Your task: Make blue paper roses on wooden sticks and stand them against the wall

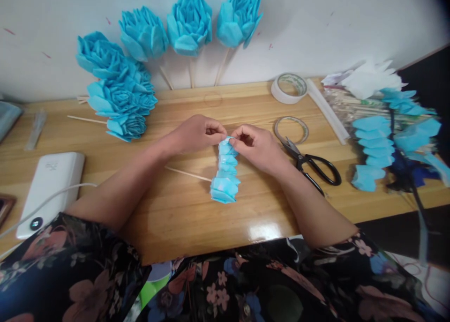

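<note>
Left hand (pixel 195 133) and right hand (pixel 258 146) meet mid-table, thumbs and fingertips pinched narrowly on the far end of a pleated blue petal strip (pixel 227 165), apparently keeping it straight, while its near end lies against a thin wooden stick (pixel 190 174) pointing left across the wooden tabletop (pixel 158 228). Black-handled scissors (pixel 301 161) and a thick tape roll (pixel 288 96) lie to the right, probably for easy reach, and large blue flowers (pixel 190 24) stand on stems along the wall (pixel 298 22). Farther right, what looks like clear plastic wrapping (pixel 337 97) holds wooden sticks (pixel 356 111); I cannot make out what the small clear packet (pixel 35 130) far left contains.
</note>
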{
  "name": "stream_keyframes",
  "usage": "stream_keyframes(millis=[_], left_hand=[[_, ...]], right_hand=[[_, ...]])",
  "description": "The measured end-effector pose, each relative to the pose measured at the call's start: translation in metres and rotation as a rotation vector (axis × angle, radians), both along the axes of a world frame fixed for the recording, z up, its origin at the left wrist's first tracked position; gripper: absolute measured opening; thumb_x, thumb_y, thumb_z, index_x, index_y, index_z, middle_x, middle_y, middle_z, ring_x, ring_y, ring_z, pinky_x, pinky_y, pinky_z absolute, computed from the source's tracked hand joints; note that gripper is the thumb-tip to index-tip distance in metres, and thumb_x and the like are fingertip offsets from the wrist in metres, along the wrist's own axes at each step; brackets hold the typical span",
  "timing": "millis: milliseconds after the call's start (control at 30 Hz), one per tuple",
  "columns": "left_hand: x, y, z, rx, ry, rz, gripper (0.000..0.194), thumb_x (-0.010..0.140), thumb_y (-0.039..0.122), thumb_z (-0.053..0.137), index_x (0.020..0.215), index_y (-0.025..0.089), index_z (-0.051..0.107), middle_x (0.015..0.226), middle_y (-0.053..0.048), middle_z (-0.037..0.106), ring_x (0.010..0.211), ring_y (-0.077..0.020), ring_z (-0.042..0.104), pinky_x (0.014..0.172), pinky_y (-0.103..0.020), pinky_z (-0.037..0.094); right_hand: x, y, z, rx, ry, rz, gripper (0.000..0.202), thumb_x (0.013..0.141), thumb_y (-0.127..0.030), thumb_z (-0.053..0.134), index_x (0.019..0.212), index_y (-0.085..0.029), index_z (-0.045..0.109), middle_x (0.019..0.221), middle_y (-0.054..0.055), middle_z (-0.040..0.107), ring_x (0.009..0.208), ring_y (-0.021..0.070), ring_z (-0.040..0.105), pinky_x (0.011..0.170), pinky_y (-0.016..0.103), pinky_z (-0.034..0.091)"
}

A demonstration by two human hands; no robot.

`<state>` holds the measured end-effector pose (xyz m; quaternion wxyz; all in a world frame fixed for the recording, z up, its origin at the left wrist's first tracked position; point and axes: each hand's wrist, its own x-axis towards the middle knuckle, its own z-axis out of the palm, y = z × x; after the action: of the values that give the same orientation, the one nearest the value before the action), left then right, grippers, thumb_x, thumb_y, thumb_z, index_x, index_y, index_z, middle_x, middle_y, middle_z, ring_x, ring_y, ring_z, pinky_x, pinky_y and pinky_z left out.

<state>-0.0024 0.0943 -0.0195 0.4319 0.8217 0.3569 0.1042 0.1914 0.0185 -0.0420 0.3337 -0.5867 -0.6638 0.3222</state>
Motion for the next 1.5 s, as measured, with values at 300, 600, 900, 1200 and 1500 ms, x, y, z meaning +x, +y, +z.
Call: stream_keyframes(millis=[300,600,900,1200,1500], left_hand=[[0.001,0.002,-0.001,-0.011,0.007,0.028,0.022,0.078,0.03,0.06,0.084,0.014,0.074,0.071,0.0,0.067,0.065,-0.0105,0.05,0.061,-0.023,0.035],[0.001,0.004,-0.004,-0.063,-0.02,0.042,0.019,0.079,0.029,0.06,0.082,0.014,0.071,0.07,0.002,0.063,0.066,-0.0103,0.048,0.062,-0.024,0.034],[-0.002,0.006,-0.005,-0.072,-0.043,-0.013,0.022,0.079,0.033,0.062,0.082,0.014,0.073,0.071,0.001,0.064,0.068,-0.0113,0.051,0.063,-0.024,0.035],[-0.003,0.006,-0.005,-0.098,-0.039,-0.075,0.027,0.078,0.037,0.06,0.085,0.014,0.073,0.077,-0.001,0.069,0.072,-0.0129,0.055,0.068,-0.024,0.04],[-0.003,0.006,-0.005,-0.101,-0.065,-0.062,0.023,0.079,0.034,0.062,0.083,0.015,0.074,0.077,-0.001,0.071,0.073,-0.0128,0.058,0.068,-0.023,0.041]], right_hand=[[-0.001,0.001,-0.001,0.028,-0.019,-0.005,0.011,0.084,-0.027,0.06,0.087,-0.019,0.067,0.08,0.002,0.069,0.07,0.0159,0.059,0.065,0.03,0.042],[-0.008,-0.015,0.01,0.318,-0.325,-0.03,0.009,0.089,-0.024,0.059,0.081,-0.025,0.064,0.082,0.005,0.071,0.081,0.0217,0.063,0.074,0.036,0.045],[-0.009,-0.011,0.004,0.267,-0.403,-0.018,0.013,0.091,-0.028,0.059,0.081,-0.024,0.066,0.083,0.005,0.072,0.082,0.0225,0.062,0.075,0.036,0.042],[-0.01,-0.01,0.001,0.242,-0.367,-0.009,0.011,0.088,-0.026,0.061,0.077,-0.023,0.063,0.081,0.003,0.07,0.078,0.0205,0.06,0.07,0.034,0.039],[-0.008,-0.009,0.001,0.236,-0.338,0.014,0.011,0.087,-0.024,0.058,0.078,-0.023,0.064,0.081,0.004,0.072,0.076,0.02,0.06,0.07,0.034,0.04]])
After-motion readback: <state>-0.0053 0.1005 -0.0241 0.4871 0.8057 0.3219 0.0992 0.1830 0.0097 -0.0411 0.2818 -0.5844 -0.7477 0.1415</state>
